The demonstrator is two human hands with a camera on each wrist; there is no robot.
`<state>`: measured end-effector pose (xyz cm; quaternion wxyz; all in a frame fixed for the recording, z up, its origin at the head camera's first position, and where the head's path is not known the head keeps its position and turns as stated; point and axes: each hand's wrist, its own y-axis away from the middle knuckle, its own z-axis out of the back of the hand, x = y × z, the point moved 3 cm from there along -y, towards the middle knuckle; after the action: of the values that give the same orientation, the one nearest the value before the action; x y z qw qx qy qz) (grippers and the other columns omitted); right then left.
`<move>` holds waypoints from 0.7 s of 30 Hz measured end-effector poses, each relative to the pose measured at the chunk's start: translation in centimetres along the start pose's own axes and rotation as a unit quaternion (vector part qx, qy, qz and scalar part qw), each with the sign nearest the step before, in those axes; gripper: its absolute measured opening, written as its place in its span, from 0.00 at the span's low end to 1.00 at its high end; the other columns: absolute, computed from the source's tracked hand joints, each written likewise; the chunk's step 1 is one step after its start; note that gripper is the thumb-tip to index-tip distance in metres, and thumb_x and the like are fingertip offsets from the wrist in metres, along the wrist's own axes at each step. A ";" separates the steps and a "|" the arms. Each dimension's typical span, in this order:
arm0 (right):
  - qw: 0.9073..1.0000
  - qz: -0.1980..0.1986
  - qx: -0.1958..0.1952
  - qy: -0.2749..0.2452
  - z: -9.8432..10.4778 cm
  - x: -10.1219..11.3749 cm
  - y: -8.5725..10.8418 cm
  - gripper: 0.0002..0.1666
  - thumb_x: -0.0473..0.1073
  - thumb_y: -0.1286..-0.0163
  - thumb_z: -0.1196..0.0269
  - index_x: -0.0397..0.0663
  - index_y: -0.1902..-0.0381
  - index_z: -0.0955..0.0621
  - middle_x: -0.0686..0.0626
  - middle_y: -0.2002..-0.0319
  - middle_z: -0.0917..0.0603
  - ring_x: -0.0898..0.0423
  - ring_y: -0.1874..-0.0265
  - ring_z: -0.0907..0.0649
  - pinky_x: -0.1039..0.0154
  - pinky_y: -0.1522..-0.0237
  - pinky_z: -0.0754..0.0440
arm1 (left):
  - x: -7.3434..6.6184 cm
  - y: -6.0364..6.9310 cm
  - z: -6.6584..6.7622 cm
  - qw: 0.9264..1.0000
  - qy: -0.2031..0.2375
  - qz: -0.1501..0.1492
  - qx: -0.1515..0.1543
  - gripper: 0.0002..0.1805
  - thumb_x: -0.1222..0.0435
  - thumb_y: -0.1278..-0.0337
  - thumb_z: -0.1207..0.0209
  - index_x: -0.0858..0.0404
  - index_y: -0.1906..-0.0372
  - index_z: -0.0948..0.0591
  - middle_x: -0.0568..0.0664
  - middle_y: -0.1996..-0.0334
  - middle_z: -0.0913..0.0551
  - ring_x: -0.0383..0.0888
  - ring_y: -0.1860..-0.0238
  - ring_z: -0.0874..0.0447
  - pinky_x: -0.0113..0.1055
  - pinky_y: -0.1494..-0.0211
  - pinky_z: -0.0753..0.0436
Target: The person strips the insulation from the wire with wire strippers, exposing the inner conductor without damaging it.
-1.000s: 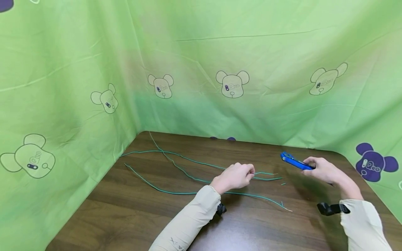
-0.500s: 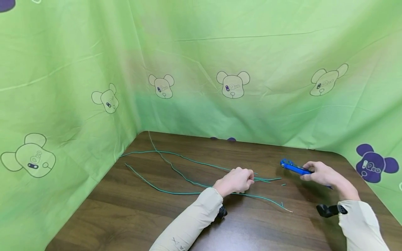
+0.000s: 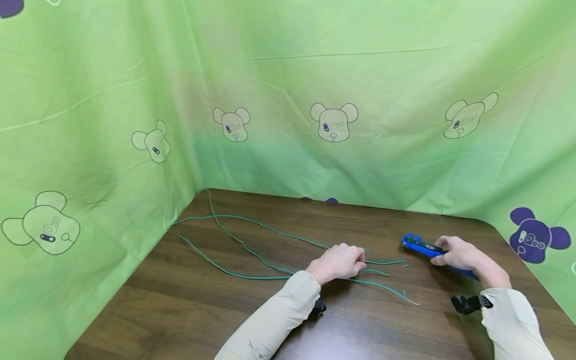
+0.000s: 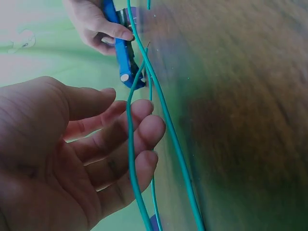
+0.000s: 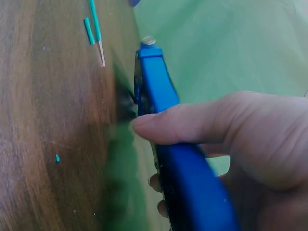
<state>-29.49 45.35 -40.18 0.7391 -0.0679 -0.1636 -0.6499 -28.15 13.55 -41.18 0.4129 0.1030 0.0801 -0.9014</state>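
Note:
Low over the table, my left hand (image 3: 340, 261) hovers among long thin green wires. In the left wrist view its fingers are loosely bent and the thumb stands apart from them. One green wire (image 4: 131, 144) crosses in front of the fingers without being pinched. A far wire (image 3: 270, 229), a middle wire (image 3: 252, 250) and a front wire (image 3: 238, 274) run rightward across the table. The front wire's right end is bare. My right hand (image 3: 463, 252) grips a blue wire stripper (image 5: 161, 91), thumb along its side, head pointing left.
Short green offcuts lie at right, one offcut (image 3: 404, 293) beside the bare end and another offcut (image 3: 406, 265) farther back. The brown table (image 3: 180, 310) is bounded behind and at the sides by a green printed curtain (image 3: 279, 160).
A wire with a bare end has come away from my left hand's fingers, and wires shifted nearer. The left hand moved slightly toward me; the right hand lowered a little with the wire stripper.

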 end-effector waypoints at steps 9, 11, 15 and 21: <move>0.999 -0.029 0.038 0.006 -0.3 0.2 -0.1 0.35 0.52 0.43 0.29 0.26 0.53 0.27 0.31 0.61 0.21 0.40 0.64 0.23 0.48 0.62 0.24 | 0.5 0.2 0.4 1.000 0.002 -0.002 -0.002 0.09 0.50 0.31 0.45 0.46 0.62 0.17 0.34 0.75 0.21 0.33 0.73 0.24 0.27 0.71 0.29; 0.999 -0.029 0.038 0.011 -0.1 0.4 -0.1 0.34 0.53 0.42 0.29 0.27 0.54 0.25 0.32 0.62 0.20 0.40 0.64 0.23 0.49 0.62 0.23 | 0.9 0.4 0.7 1.000 0.007 -0.001 -0.003 0.09 0.51 0.31 0.45 0.46 0.61 0.17 0.34 0.75 0.20 0.33 0.73 0.24 0.27 0.71 0.29; 0.999 -0.022 0.015 0.023 0.5 0.8 0.1 0.26 0.53 0.40 0.32 0.33 0.60 0.22 0.36 0.65 0.19 0.42 0.66 0.22 0.53 0.65 0.24 | 2.2 0.8 1.3 1.000 0.014 0.001 -0.004 0.09 0.51 0.31 0.46 0.47 0.61 0.17 0.35 0.74 0.20 0.33 0.73 0.23 0.27 0.71 0.28; 0.999 -0.033 0.007 0.000 1.3 1.5 1.0 0.18 0.51 0.31 0.39 0.38 0.62 0.24 0.45 0.74 0.20 0.52 0.77 0.19 0.59 0.73 0.26 | 5.1 1.6 3.2 1.000 0.015 0.015 -0.009 0.10 0.52 0.29 0.47 0.50 0.58 0.17 0.37 0.70 0.17 0.35 0.70 0.21 0.31 0.67 0.24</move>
<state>-28.51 44.48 -38.33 0.7175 -0.0569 -0.1700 -0.6731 -30.60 8.06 -39.47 0.4262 0.1142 0.0933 -0.8925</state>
